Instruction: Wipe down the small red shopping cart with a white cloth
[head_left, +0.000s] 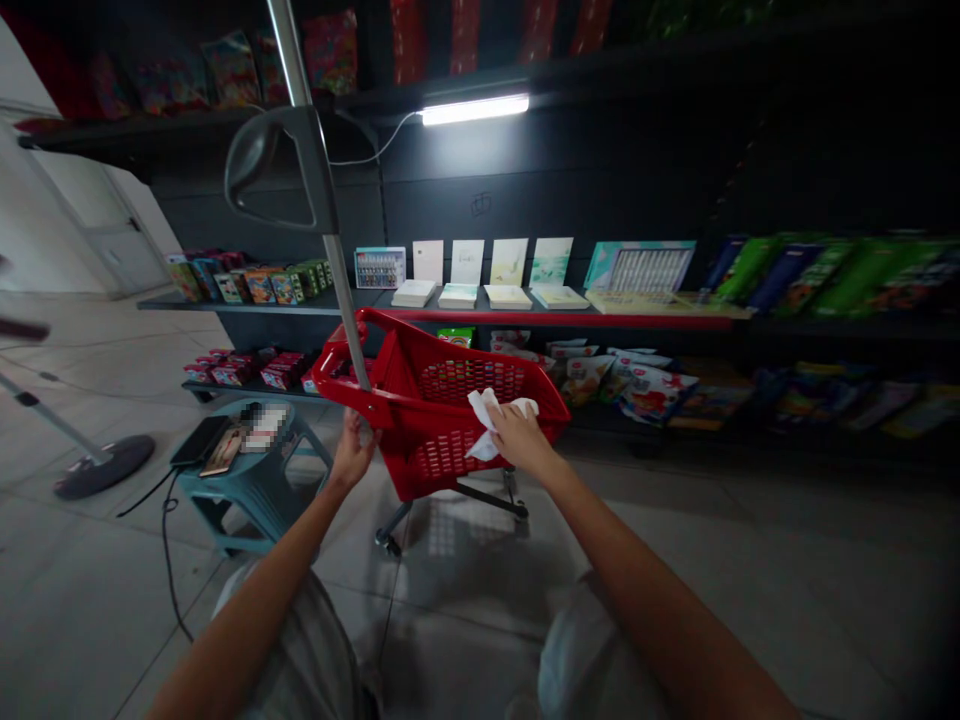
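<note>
A red plastic shopping basket [442, 455] on wheels stands in front of me, tilted toward the left. My left hand [352, 445] is closed on the basket's near left corner, at the foot of its metal handle pole [341, 290]. My right hand [517, 435] presses a crumpled white cloth [481, 412] against the basket's near rim, fingers curled over it. The pole rises to a grey loop grip [281, 165] at the top left.
A teal stool [262, 490] with phones on it stands to the left, a cable trailing on the floor. A fan base [105, 465] sits further left. Dark shelves [525, 315] with cards, boxes and packets run behind the basket. The floor is tiled.
</note>
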